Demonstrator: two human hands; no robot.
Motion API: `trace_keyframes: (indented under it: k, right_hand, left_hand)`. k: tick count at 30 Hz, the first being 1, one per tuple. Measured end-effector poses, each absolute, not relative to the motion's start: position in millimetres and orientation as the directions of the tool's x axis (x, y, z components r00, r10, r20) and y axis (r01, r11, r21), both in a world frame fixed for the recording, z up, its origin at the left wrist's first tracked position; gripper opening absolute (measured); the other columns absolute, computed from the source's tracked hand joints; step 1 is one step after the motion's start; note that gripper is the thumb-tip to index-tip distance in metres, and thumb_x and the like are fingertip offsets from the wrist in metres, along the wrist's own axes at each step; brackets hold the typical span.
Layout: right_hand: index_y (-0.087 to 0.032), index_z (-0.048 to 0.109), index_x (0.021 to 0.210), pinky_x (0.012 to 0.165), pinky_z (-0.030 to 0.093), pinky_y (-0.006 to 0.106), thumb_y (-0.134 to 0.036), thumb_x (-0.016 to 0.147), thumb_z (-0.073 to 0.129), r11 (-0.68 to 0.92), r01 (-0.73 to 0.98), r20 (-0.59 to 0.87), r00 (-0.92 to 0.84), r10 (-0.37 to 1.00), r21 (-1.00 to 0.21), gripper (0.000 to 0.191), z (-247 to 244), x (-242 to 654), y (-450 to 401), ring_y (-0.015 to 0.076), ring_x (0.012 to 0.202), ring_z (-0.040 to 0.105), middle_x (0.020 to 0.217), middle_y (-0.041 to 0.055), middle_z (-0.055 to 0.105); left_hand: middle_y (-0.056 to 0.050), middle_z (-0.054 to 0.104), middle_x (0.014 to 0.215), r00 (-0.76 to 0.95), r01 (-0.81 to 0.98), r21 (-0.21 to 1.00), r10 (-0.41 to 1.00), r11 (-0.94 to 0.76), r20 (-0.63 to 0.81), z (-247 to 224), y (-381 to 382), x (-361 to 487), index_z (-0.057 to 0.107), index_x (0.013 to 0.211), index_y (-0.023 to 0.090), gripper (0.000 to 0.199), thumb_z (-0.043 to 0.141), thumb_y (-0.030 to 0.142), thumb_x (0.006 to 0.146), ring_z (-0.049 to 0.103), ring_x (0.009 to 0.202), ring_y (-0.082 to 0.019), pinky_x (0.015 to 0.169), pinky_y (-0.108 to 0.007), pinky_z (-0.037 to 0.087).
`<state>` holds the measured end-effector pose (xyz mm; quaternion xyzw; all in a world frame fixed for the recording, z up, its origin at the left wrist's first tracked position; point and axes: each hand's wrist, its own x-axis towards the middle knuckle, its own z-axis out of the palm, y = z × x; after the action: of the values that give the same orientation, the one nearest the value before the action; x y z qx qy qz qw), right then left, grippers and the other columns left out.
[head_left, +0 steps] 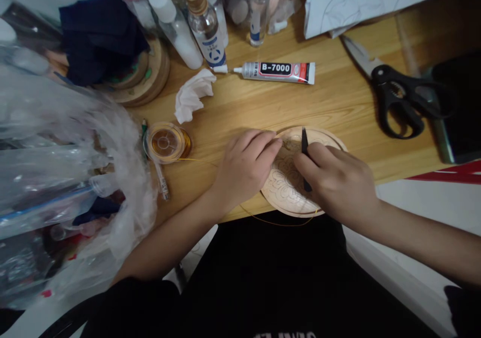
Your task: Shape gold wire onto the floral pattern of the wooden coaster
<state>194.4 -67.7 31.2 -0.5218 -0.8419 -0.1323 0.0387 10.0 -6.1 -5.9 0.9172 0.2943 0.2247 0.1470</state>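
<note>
A round pale wooden board (283,200) with a flower pattern drawn in lines lies at the table's front edge. My left hand (250,162) is closed, its fingers bent together over the board's left rim; the thumb is hidden. Above the board's right side, my right hand (340,178) pinches black tweezers (304,141), whose tip points away from me. A thin golden thread (270,223) hangs in a loop below the near edge and reaches the board near my right hand. More of it runs left to a spool (167,142).
Behind the board lie a B-7000 glue tube (278,71) and crumpled tissue (193,95). Black-handled scissors (394,90) and a dark device (458,107) are on the right. Bottles (206,32) line the back. Plastic bags (75,178) crowd the left; paper drawings (353,2) lie at back right.
</note>
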Motion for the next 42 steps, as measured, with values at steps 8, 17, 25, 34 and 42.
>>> trace_keyframes:
  k: [8, 17, 25, 34, 42]
  right_hand:
    - [-0.018, 0.048, 0.069, 0.056, 0.026, 0.027, -0.017, 0.089, 0.051, 0.436, 0.875, 0.165, -0.471, 0.866, 0.212, 0.020, 33.5, 193.0, -65.5, 0.0136, 0.060, 0.038, 0.065, 0.0017, 0.047]
    - [-0.018, 0.051, 0.073, 0.056, 0.027, 0.028, -0.012, 0.090, 0.049, 0.445, 0.868, 0.159, -0.482, 0.861, 0.220, 0.018, 35.1, 192.1, -65.2, 0.0138, 0.060, 0.040, 0.065, 0.0013, 0.047]
    - [-0.018, 0.054, 0.073, 0.057, 0.028, 0.028, -0.015, 0.089, 0.050, 0.445, 0.870, 0.149, -0.479, 0.865, 0.213, 0.017, 33.2, 194.7, -66.2, 0.0136, 0.062, 0.042, 0.066, 0.0016, 0.049]
    - [-0.017, 0.059, 0.077, 0.057, 0.031, 0.028, -0.014, 0.088, 0.050, 0.432, 0.889, 0.185, -0.455, 0.871, 0.153, 0.015, 34.3, 197.4, -64.0, 0.0148, 0.060, 0.044, 0.067, 0.0028, 0.053]
    - [-0.021, 0.068, 0.100, 0.059, 0.044, 0.024, -0.019, 0.090, 0.060, 0.295, 0.783, 0.313, -0.135, 0.940, -0.548, 0.013, 48.8, 218.7, -58.9, 0.0105, 0.066, 0.059, 0.078, 0.0008, 0.067]
  left_hand:
    - [-0.013, 0.067, 0.117, 0.729, 0.472, 0.384, 0.596, -0.794, 0.336, -5.0, -5.9, 9.9, 0.062, 0.118, 0.009, 0.031, 0.038, 0.014, 0.099, 0.057, 0.110, -0.023, 0.093, -0.041, 0.051]
    - [-0.013, 0.067, 0.117, 0.723, 0.471, 0.373, 0.592, -0.800, 0.357, -6.0, -6.2, 10.3, 0.064, 0.116, 0.009, 0.029, 0.043, 0.013, 0.097, 0.057, 0.108, -0.024, 0.093, -0.042, 0.051]
    - [-0.009, 0.064, 0.121, 0.727, 0.500, 0.339, 0.599, -0.797, 0.335, -8.9, -8.0, 10.7, 0.067, 0.115, 0.017, 0.028, 0.043, 0.021, 0.101, 0.055, 0.112, -0.021, 0.096, -0.038, 0.048]
    - [-0.009, 0.064, 0.120, 0.734, 0.505, 0.323, 0.595, -0.801, 0.327, -7.4, -6.3, 12.8, 0.071, 0.100, 0.016, 0.027, 0.044, 0.022, 0.101, 0.055, 0.111, -0.021, 0.095, -0.037, 0.049]
    - [-0.007, 0.062, 0.125, 0.706, 0.516, 0.331, 0.611, -0.790, 0.358, -10.7, -9.8, 11.5, 0.069, 0.108, 0.020, 0.027, 0.043, 0.020, 0.100, 0.052, 0.118, -0.023, 0.097, -0.039, 0.046]
